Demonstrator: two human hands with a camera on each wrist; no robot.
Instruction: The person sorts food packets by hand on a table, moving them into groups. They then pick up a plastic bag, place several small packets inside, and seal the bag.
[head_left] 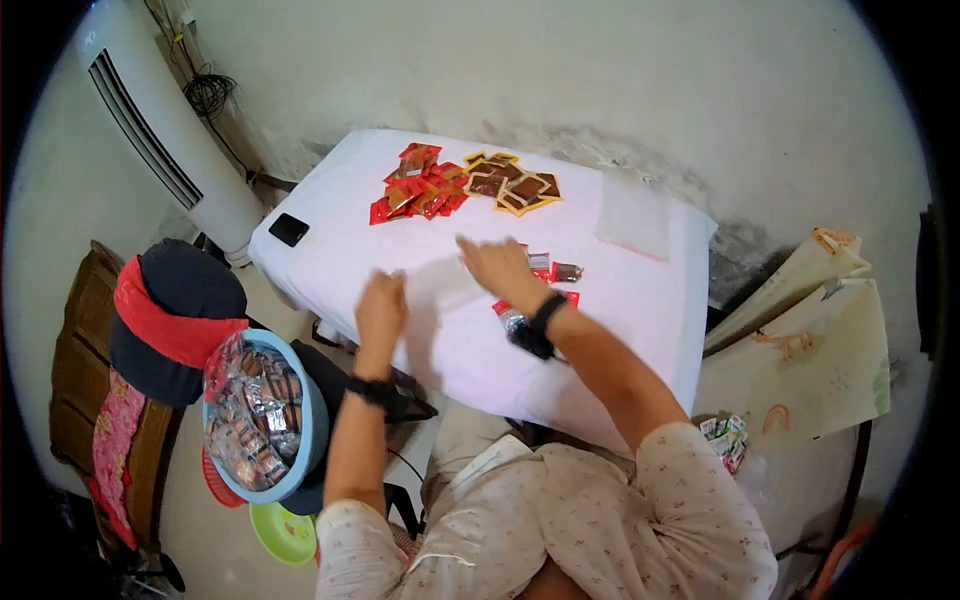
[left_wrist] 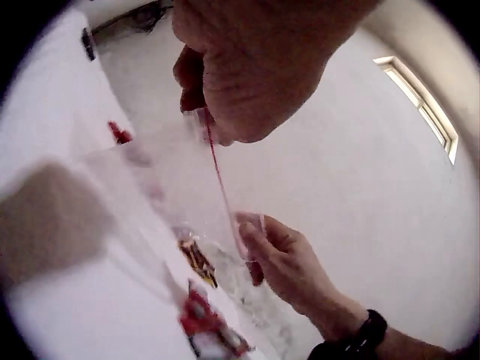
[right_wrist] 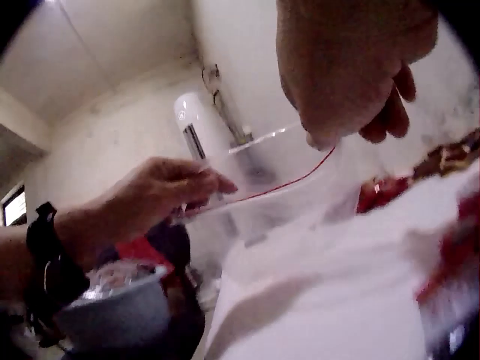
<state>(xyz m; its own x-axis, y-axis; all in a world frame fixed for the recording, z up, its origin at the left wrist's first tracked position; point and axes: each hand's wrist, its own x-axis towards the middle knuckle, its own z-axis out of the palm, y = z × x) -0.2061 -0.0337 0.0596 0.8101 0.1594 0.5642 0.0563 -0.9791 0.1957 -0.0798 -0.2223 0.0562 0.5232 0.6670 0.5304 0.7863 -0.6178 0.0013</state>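
Observation:
A clear plastic bag (head_left: 440, 285) with a red line along its top edge (left_wrist: 217, 169) is stretched between both hands above the white table. The left hand (head_left: 381, 312) pinches one end of that edge; in the right wrist view the left hand (right_wrist: 161, 187) has its fingertips on the bag (right_wrist: 262, 169). The right hand (head_left: 505, 272) pinches the other end, and in the left wrist view the right hand (left_wrist: 289, 262) has thumb and fingers on the bag's corner. Small red-and-clear packets (head_left: 567, 272) lie beside and under the right forearm.
Red packets (head_left: 425, 187) and brown packets with yellow edges (head_left: 527, 188) lie in piles at the table's back. A flat clear bag (head_left: 635, 225) lies at the right, a black phone (head_left: 289, 230) at the left. A blue tub (head_left: 310, 420) of packets stands left of the person.

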